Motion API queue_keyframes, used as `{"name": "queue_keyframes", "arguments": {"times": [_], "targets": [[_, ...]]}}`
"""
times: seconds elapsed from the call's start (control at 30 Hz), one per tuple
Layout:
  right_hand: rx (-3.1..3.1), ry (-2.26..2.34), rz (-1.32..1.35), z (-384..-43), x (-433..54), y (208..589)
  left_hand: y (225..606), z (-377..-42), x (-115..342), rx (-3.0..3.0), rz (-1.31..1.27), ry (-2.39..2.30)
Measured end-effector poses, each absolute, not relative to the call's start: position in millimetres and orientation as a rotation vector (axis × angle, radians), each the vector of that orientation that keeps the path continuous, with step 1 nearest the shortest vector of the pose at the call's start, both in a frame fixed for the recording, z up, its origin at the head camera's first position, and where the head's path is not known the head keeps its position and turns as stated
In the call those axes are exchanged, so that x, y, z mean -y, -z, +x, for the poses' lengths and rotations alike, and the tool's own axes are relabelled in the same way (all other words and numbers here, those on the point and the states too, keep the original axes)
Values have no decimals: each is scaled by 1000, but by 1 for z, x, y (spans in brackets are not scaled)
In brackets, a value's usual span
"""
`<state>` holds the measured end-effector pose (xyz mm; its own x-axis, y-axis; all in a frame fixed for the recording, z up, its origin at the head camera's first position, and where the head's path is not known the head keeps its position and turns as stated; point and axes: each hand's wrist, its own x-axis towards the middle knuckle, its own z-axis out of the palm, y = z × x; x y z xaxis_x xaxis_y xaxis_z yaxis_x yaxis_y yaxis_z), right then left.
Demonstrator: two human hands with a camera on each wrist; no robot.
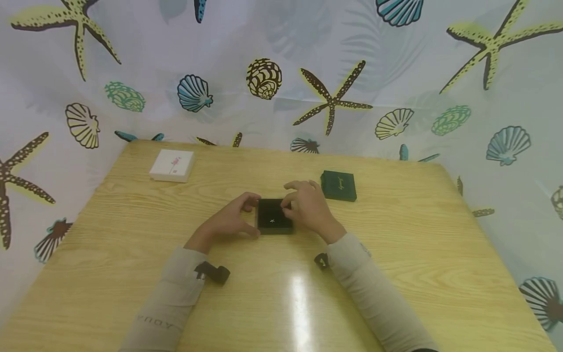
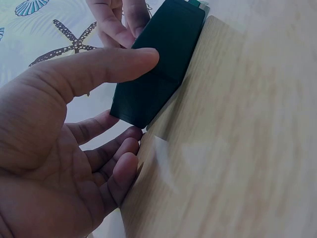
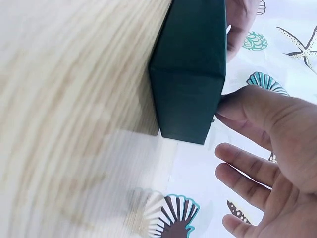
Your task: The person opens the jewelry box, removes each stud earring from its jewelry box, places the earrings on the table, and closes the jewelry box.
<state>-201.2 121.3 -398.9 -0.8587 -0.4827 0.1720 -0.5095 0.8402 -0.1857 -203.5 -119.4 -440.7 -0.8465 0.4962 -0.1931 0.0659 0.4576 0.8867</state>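
A dark green jewelry box (image 1: 274, 231) lies uncovered on the table in the head view, its inside lined by a black insert (image 1: 266, 210). On the insert sits a small silvery star-shaped piece (image 1: 272, 221), likely jewelry. My left hand (image 1: 228, 217) holds the box by its left side, thumb at the near corner and fingers at the far one. Over the box's right side, my right hand (image 1: 310, 205) brings thumb and index finger together in a pinch; what is between them is hidden. The right wrist view shows these fingertips (image 3: 233, 106) at the box's rim.
A green lid (image 1: 338, 186) with gold lettering lies behind and right of my right hand. At the back left stands a white box (image 1: 172, 165) with a pink print. A curtain (image 1: 237, 39) with shells and starfish hangs behind the wooden table (image 1: 409, 234).
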Motion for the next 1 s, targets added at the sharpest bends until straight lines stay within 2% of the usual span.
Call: {"name": "queue_keyframes", "arguments": {"times": [0.6, 1.0], "targets": [[2980, -825, 599, -206, -165, 392, 444, -203, 119, -2286, 479, -1363], [3045, -829, 579, -212, -188, 387, 443, -201, 119, -2279, 481, -1369]]}}
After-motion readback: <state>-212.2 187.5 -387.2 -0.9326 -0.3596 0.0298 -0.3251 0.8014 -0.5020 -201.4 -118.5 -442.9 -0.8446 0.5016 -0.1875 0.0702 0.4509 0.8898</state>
